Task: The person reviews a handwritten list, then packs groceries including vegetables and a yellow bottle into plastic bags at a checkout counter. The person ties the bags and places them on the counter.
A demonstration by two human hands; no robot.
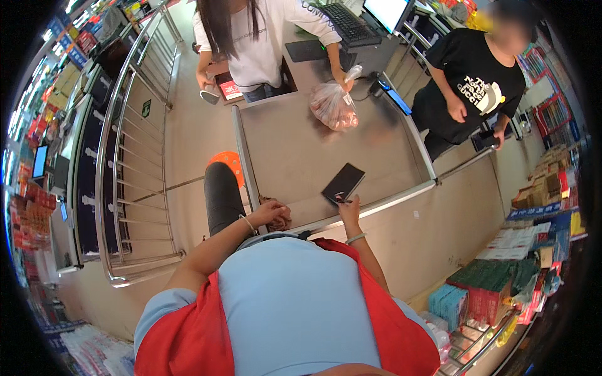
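Observation:
My left hand (271, 212) rests on a crumpled brown-red item (280, 222) at the near left corner of a checkout counter (291, 155); whether the fingers grip it I cannot tell. My right hand (349, 207) is at the counter's near edge, its fingers around a pen (344, 201) beside the lower end of a dark notebook (344, 182). The notebook lies tilted on the counter. Farther off, a person in a white top holds a tied clear plastic bag of reddish goods (334, 107) over the counter, and a scanner-like device (207, 95) in the other hand.
A computer keyboard (350, 23) and a lit monitor (385, 14) stand at the far side. Metal railings (101, 188) run along the left. Another person in a black shirt stands right of the counter. Stacked boxes (484, 286) are at the lower right.

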